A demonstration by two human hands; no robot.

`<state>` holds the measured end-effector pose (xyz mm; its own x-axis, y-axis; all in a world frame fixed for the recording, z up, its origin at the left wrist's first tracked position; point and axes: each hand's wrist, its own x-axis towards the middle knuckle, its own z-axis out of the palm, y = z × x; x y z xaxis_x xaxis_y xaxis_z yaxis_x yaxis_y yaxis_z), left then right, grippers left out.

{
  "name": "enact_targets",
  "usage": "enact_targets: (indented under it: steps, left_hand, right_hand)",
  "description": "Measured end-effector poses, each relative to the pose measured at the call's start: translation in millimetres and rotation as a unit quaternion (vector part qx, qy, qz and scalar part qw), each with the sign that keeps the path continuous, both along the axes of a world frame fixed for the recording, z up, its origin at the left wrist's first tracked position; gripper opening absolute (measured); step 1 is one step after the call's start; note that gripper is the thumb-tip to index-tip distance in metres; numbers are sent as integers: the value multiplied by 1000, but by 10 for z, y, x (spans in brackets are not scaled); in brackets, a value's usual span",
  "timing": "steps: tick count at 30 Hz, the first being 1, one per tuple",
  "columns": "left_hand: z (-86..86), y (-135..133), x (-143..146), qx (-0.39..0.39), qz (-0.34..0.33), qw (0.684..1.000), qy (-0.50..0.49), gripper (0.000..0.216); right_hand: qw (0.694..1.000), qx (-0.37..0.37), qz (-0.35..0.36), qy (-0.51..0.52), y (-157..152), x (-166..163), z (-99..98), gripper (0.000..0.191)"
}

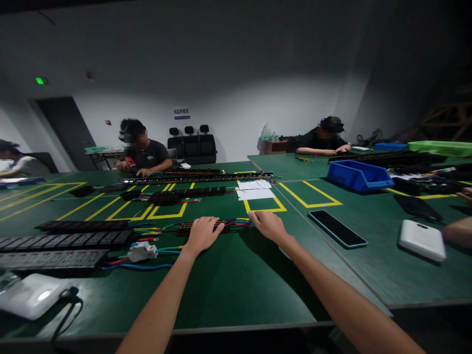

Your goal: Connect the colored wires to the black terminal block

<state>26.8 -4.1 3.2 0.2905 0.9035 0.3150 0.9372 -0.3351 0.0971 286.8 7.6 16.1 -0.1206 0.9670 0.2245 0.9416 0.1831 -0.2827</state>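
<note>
My left hand [204, 235] lies over a short dark strip [182, 228] with copper-coloured bars, its fingers closed round it. From the strip's right end run coloured wires [238, 223] in red, blue, green and yellow. My right hand [269, 225] is pinched at the far ends of these wires; its fingertips partly hide them. To the left lie several black power strips [70, 240] with rows of sockets. A white circuit breaker [142, 251] with blue and red wires sits at the end of the nearest one.
A phone [337, 228], a white power bank [422, 240] and a blue bin [359, 175] are on the right. White papers [255, 190] and more strips [188, 195] lie further back. A white device [35, 295] is front left. Other people sit around the green table [228, 295].
</note>
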Motion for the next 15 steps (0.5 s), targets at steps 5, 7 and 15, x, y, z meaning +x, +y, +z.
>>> enact_targets:
  steps: [5,7,15]
  left_hand:
    - [1,-4,0,-6,-4,1000,0,59]
    - [-3,-5,4,-2,-4,1000,1,59]
    - [-14,-6,5,5,0,1000,-6,61]
  right_hand:
    - [999,20,-25,12,3,1,22,59]
    - [1000,-19,-8,-2,17,1,-3,57]
    - [999,27,-16,11,3,19,38,60]
